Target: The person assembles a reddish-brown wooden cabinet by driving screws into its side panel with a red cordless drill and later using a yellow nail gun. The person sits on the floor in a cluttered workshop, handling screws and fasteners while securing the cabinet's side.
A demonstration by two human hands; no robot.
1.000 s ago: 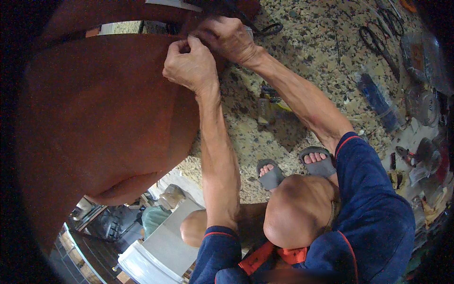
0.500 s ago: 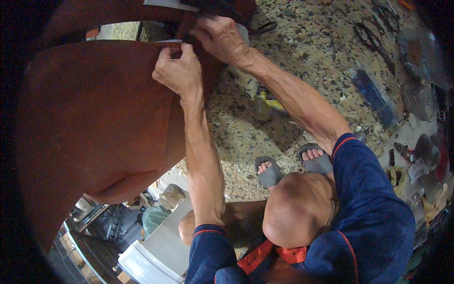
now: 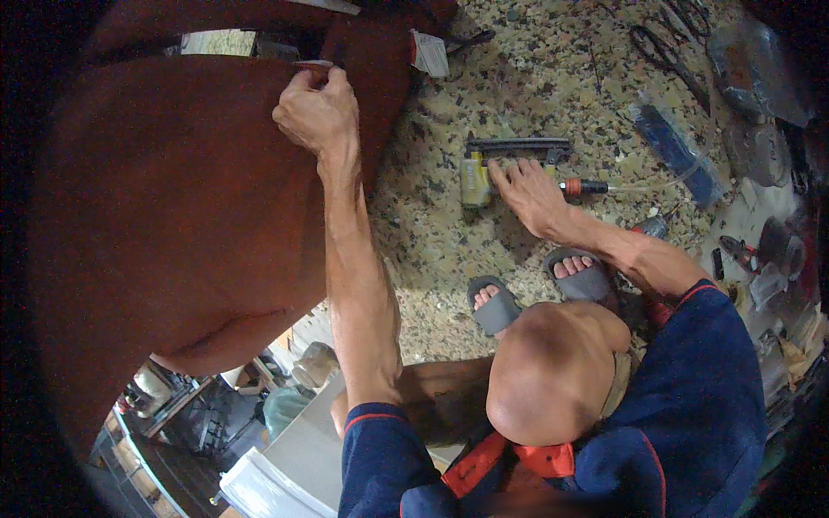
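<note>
A large sheet of reddish-brown upholstery material (image 3: 190, 198) covers the left side, over a bulky shape. At its upper edge my left hand (image 3: 319, 116) is closed, thumb and fingers pinching the material beside a short pale strip (image 3: 315, 63). To the right, a yellow and black pneumatic staple gun (image 3: 475, 181) lies on its side on the speckled floor. My right hand (image 3: 531, 194) rests across its handle, fingers stretched out and slightly apart; the handle beneath is partly hidden.
An air hose (image 3: 648, 188) runs rightward from the staple gun. Scissors (image 3: 665, 56), a blue strip in clear plastic (image 3: 678, 151) and pliers (image 3: 738, 250) lie at the right. My sandalled feet (image 3: 579, 274) stand below the staple gun. A white-wrapped block (image 3: 268, 483) is at the lower left.
My right hand has left the brown material's edge and moved down and right onto the staple gun. My left hand keeps its pinch. A white tag now shows beside the material.
</note>
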